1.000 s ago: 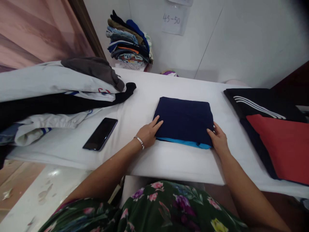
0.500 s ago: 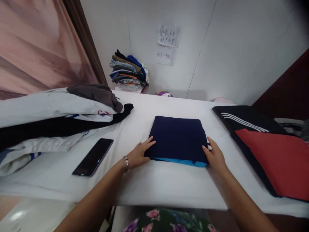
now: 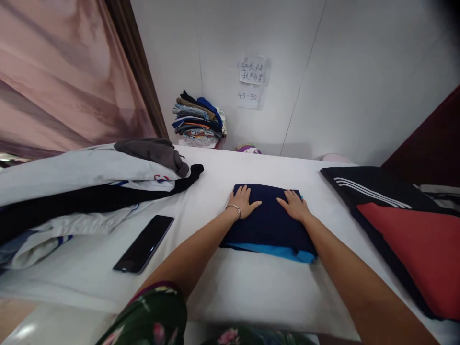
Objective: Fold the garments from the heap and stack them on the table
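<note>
A folded navy garment (image 3: 269, 225) lies on the white table, with a strip of bright blue fabric showing along its near edge and a little at its far right corner. My left hand (image 3: 245, 201) rests flat on its far left part, fingers spread, a bracelet at the wrist. On its far right part lies my right hand (image 3: 293, 206), also flat with the fingers apart. Both palms press on the cloth, and neither hand grips it.
A phone (image 3: 144, 243) lies left of the garment. Beyond it is a heap of white, black and grey clothes (image 3: 89, 167). Folded black and red garments (image 3: 413, 230) lie at the right. A stack of folded clothes (image 3: 199, 120) and paper signs (image 3: 253, 79) are at the back.
Both hands have moved from the garment's left and right sides forward onto its top, near the far edge, and now lie flat. The view has tilted slightly upward.
</note>
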Tool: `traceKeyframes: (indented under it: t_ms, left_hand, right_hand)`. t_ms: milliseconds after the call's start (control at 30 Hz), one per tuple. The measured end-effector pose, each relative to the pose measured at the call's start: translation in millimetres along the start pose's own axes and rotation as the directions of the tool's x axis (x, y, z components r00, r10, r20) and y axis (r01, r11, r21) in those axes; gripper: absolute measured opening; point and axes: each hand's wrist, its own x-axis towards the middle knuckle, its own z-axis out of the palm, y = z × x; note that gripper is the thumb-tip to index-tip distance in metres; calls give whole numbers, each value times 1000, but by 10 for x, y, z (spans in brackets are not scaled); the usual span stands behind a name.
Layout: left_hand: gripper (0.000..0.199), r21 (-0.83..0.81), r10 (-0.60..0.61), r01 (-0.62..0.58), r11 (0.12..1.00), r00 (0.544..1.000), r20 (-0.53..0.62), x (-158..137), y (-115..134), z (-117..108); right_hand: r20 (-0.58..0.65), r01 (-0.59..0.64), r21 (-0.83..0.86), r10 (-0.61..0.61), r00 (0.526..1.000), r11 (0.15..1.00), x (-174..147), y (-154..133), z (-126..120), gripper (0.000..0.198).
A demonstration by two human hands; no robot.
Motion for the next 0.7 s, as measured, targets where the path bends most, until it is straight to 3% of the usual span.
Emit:
traceKeyframes:
  t_ms: [67,200,700]
  left_hand:
    - [87,-16,-39,40,999,999,35,58,-30,75]
    - [90,-23,-47,48,999,999,24,47,-56,134]
    - [91,-74,-142,146,987,988,61,139,-129,143]
  right_hand:
    - [42,-68,17,67,997,998,62,147,94,70]
    - [16,-67,49,67,998,996,85,274,183,73]
    - [59,-147,35,145,988,988,127,206,149,78]
